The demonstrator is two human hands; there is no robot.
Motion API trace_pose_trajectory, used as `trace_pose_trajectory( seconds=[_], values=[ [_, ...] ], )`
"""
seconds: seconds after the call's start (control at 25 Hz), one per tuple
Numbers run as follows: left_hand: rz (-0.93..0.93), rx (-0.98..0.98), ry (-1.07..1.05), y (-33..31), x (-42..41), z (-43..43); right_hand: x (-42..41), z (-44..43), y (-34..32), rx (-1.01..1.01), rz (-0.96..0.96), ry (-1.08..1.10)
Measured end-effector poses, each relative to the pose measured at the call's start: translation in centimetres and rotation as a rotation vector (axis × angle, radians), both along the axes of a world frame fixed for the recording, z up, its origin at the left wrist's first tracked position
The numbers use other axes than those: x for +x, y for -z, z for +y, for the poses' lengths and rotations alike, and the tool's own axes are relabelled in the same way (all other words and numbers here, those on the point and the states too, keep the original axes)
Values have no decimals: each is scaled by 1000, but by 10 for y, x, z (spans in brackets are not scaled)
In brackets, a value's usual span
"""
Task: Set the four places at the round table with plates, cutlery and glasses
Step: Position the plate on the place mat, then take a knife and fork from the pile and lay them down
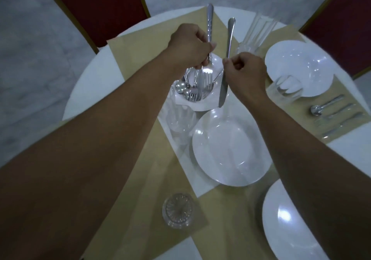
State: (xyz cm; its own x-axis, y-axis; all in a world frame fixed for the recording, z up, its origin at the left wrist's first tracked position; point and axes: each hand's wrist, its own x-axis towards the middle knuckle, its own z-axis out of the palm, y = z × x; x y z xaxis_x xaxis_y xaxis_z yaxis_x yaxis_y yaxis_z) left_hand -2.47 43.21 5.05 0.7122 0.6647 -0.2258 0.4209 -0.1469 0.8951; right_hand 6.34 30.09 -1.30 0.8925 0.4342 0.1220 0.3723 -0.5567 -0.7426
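My left hand [188, 46] grips a fork [209, 23] upright, its tines down over the cutlery pile [192, 91] lying on a white plate [214, 97] at the table's middle. To its right, my right hand [246, 70] pinches a table knife [227, 59], blade pointing down. A stack of white plates [230, 147] sits just in front of the pile. The right place has a plate [301, 65], a glass [285, 89] and a cutlery set [333, 115]. Another plate [289, 223] and a cut glass [177, 209] lie at the near place.
Tan placemats [140, 45] cover the round white table [86, 91]. Tall glasses [257, 33] stand at the back, and clear glasses [180, 119] stand left of the plate stack. Red chairs [100, 8] stand behind the table at left and right.
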Motion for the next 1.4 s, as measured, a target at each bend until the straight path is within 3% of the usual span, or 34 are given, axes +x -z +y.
trace_pose_trajectory(
  seconds=[0.12,0.4,0.56,0.72,0.84,0.96,1.12,1.24,1.4],
  values=[
    [-46,5,-27,-18,-20,-33,-31,-55,-14,93,51,-73],
    [-103,-100,-98,-26,-108,-158,-132,-225,-22,274,397,-219],
    [-32,-152,-185,4,-183,-221,-190,-301,3,391,696,-82],
    [95,-247,-317,47,-255,-266,-240,-343,30,354,818,119],
    [129,-326,-394,69,-300,-285,-257,-347,36,559,1121,364],
    [155,-357,-426,81,-326,-295,-274,-348,39,662,1252,440],
    [175,-376,-432,92,-340,-299,-296,-359,59,484,1167,439],
    [178,-388,-417,98,-344,-302,-311,-374,73,11,748,198],
    [184,-389,-390,105,-349,-307,-327,-380,81,-202,439,-63]
  ],
)
